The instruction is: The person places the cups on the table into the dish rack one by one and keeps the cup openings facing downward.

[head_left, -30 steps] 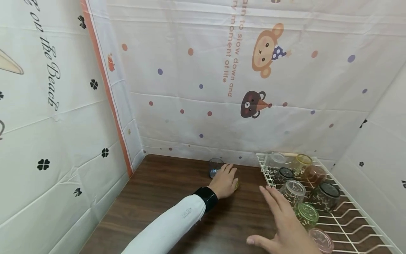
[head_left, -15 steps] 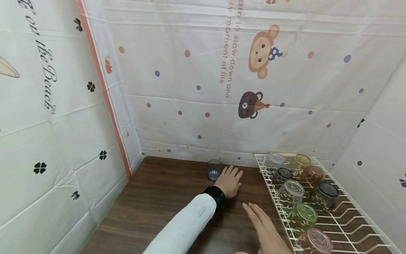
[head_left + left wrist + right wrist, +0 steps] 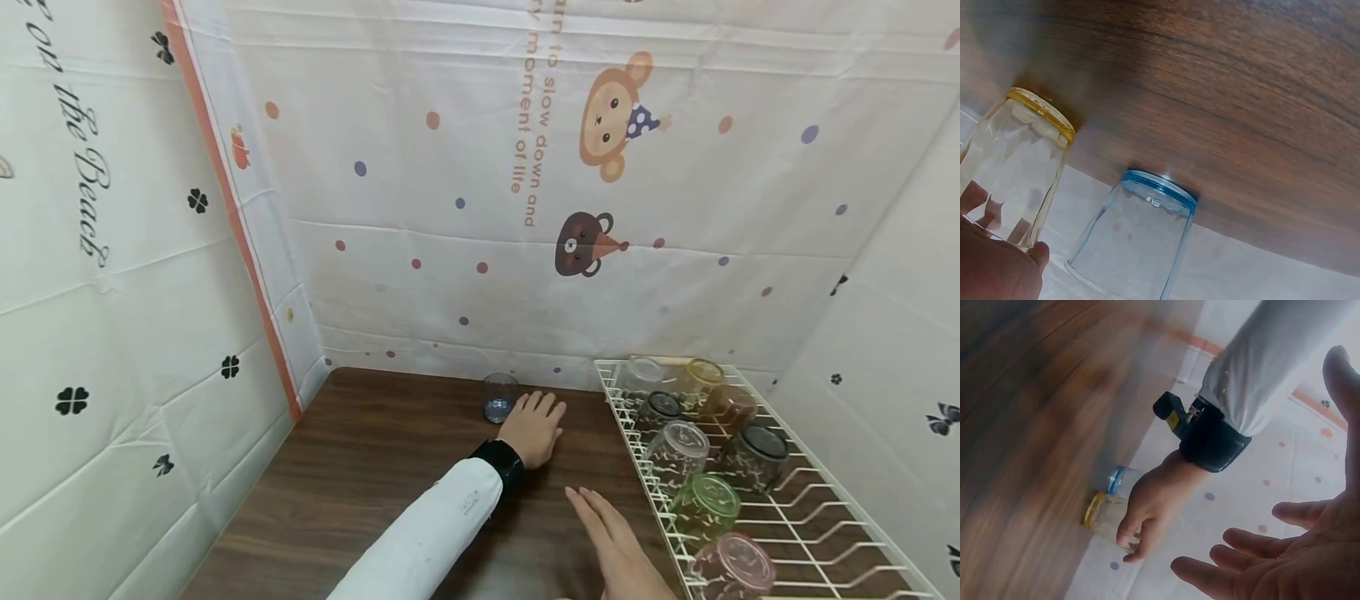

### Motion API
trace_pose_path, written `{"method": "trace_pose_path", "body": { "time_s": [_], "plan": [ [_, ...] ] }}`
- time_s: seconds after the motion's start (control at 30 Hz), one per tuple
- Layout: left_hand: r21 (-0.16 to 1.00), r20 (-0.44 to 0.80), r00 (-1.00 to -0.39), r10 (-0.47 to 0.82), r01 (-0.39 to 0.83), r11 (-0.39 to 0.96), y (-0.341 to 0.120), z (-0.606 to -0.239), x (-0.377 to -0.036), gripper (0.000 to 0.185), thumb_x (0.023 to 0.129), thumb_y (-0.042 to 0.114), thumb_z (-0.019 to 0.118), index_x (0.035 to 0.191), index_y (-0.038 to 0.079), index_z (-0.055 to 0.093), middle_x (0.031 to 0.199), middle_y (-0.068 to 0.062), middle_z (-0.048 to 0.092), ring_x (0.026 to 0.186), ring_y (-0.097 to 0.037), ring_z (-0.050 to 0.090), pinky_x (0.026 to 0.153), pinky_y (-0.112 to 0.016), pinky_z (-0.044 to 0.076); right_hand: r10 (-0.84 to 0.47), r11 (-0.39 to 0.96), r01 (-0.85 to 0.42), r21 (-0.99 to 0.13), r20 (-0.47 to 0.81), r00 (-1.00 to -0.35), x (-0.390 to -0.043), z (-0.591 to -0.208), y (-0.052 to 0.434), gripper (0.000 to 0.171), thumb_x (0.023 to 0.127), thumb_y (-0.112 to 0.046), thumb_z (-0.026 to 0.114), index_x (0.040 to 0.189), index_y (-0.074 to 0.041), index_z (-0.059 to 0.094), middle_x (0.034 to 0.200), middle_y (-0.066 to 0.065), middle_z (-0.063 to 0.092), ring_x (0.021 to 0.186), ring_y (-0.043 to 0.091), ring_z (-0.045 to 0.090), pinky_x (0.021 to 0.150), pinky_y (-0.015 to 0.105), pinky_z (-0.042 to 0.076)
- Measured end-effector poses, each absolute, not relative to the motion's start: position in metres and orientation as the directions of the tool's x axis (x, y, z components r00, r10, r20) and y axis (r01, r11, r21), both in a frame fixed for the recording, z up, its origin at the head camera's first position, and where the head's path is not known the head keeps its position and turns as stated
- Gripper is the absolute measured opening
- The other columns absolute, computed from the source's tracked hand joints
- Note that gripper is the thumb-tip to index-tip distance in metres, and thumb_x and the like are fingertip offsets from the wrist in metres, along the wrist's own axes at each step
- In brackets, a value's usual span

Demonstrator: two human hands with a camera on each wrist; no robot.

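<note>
At the back of the table, my left hand (image 3: 532, 429) holds a clear drinking glass with a yellow base (image 3: 1022, 169) near its rim, thumb and fingers around it. The yellow-based glass stands upright on the tabletop; in the head view the hand hides it. Just left of it stands a clear glass with a blue base (image 3: 498, 400), apart from the hand. My right hand (image 3: 617, 550) hovers nearer the front, left of the rack, holding nothing. Its fingers are extended with the thumb spread apart, as the right wrist view shows.
A white wire rack (image 3: 798, 529) fills the table's right side. Upside-down glasses stand on it, among them a pink one (image 3: 738, 567), a green one (image 3: 705, 504) and a dark grey one (image 3: 756, 457). Printed sheets (image 3: 420, 308) enclose the dark wooden table (image 3: 352, 467).
My left hand has shifted slightly right, away from the blue-based glass. The right hand has moved left and toward the front, off the rack side. The view has turned slightly right.
</note>
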State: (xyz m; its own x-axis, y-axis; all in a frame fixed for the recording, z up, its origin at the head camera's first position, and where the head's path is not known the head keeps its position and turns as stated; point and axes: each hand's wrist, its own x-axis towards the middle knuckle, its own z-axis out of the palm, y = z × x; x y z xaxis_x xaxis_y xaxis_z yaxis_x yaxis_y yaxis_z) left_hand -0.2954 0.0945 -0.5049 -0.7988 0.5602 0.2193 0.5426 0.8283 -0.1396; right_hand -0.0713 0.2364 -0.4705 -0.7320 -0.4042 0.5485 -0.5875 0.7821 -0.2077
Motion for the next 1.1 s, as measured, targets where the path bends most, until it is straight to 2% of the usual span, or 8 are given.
{"method": "trace_pose_path", "body": {
  "time_s": [0.1, 0.17, 0.3, 0.4, 0.47, 0.57, 0.7, 1.1],
  "plan": [
    [-0.138, 0.225, -0.795, 0.564, 0.547, 0.826, 0.093, -0.502, -0.294, 0.048, 0.114, 0.042, 0.046, 0.160, 0.028, 0.043, 0.165, 0.001, 0.048, 0.155, -0.022, 0.045, 0.131, -0.042, 0.037, -0.382, 0.792, -0.570, -0.218, 0.551, -0.742, -0.070, -0.471, 0.239, 0.108, 0.084, -0.079, 0.074, 0.168, -0.025, 0.033, 0.147, 0.018, 0.059, 0.124, 0.042, 0.061, 0.083, 0.045, 0.060],
    [-0.135, 0.235, -0.788, 0.569, 0.553, 0.822, 0.093, -0.500, -0.292, 0.047, 0.114, 0.042, 0.047, 0.159, 0.027, 0.044, 0.163, 0.001, 0.049, 0.153, -0.022, 0.047, 0.130, -0.042, 0.038, -0.367, 0.795, -0.561, -0.231, 0.553, -0.748, -0.070, -0.471, 0.240, 0.111, 0.081, -0.077, 0.078, 0.168, -0.026, 0.033, 0.147, 0.018, 0.059, 0.123, 0.042, 0.060, 0.082, 0.046, 0.060],
    [-0.136, 0.247, -0.782, 0.572, 0.556, 0.820, 0.094, -0.499, -0.292, 0.046, 0.114, 0.041, 0.047, 0.158, 0.027, 0.045, 0.163, 0.000, 0.050, 0.153, -0.022, 0.047, 0.129, -0.042, 0.039, -0.387, 0.774, -0.594, -0.218, 0.579, -0.717, -0.073, -0.474, 0.242, 0.103, 0.089, -0.089, 0.051, 0.168, -0.026, 0.032, 0.144, 0.020, 0.060, 0.121, 0.040, 0.060, 0.083, 0.042, 0.059],
    [-0.150, 0.258, -0.780, 0.570, 0.551, 0.821, 0.095, -0.501, -0.292, 0.046, 0.114, 0.042, 0.047, 0.157, 0.027, 0.046, 0.161, 0.000, 0.051, 0.152, -0.022, 0.048, 0.128, -0.042, 0.040, -0.415, 0.751, -0.630, -0.195, 0.603, -0.682, -0.076, -0.476, 0.243, 0.108, 0.088, -0.096, 0.028, 0.168, -0.024, 0.032, 0.141, 0.022, 0.060, 0.120, 0.039, 0.061, 0.084, 0.040, 0.059],
    [-0.154, 0.266, -0.777, 0.570, 0.550, 0.821, 0.095, -0.501, -0.291, 0.046, 0.114, 0.042, 0.048, 0.157, 0.027, 0.046, 0.161, 0.000, 0.051, 0.151, -0.022, 0.049, 0.128, -0.042, 0.041, -0.418, 0.746, -0.638, -0.192, 0.611, -0.672, -0.077, -0.477, 0.243, 0.109, 0.088, -0.096, 0.025, 0.168, -0.023, 0.031, 0.141, 0.022, 0.060, 0.120, 0.038, 0.061, 0.084, 0.040, 0.058],
    [-0.150, 0.264, -0.778, 0.571, 0.551, 0.821, 0.094, -0.500, -0.291, 0.047, 0.114, 0.041, 0.047, 0.158, 0.026, 0.045, 0.162, 0.000, 0.051, 0.152, -0.022, 0.049, 0.128, -0.043, 0.041, -0.416, 0.746, -0.638, -0.189, 0.616, -0.669, -0.078, -0.478, 0.245, 0.108, 0.088, -0.095, 0.028, 0.169, -0.023, 0.030, 0.142, 0.022, 0.060, 0.119, 0.039, 0.061, 0.084, 0.040, 0.058],
    [-0.136, 0.255, -0.783, 0.567, 0.551, 0.823, 0.092, -0.497, -0.289, 0.047, 0.114, 0.042, 0.047, 0.158, 0.026, 0.046, 0.162, 0.000, 0.051, 0.152, -0.022, 0.048, 0.129, -0.043, 0.040, -0.405, 0.760, -0.619, -0.196, 0.604, -0.687, -0.076, -0.478, 0.246, 0.103, 0.091, -0.090, 0.045, 0.169, -0.023, 0.031, 0.144, 0.020, 0.060, 0.118, 0.039, 0.062, 0.084, 0.041, 0.058],
    [-0.117, 0.266, -0.788, 0.556, 0.546, 0.830, 0.092, -0.501, -0.291, 0.046, 0.113, 0.040, 0.049, 0.157, 0.026, 0.047, 0.160, 0.000, 0.052, 0.151, -0.022, 0.049, 0.128, -0.043, 0.039, -0.385, 0.775, -0.598, -0.202, 0.599, -0.702, -0.074, -0.479, 0.248, 0.104, 0.090, -0.089, 0.050, 0.168, -0.024, 0.033, 0.143, 0.021, 0.061, 0.118, 0.040, 0.062, 0.083, 0.040, 0.059]
  ]
}}
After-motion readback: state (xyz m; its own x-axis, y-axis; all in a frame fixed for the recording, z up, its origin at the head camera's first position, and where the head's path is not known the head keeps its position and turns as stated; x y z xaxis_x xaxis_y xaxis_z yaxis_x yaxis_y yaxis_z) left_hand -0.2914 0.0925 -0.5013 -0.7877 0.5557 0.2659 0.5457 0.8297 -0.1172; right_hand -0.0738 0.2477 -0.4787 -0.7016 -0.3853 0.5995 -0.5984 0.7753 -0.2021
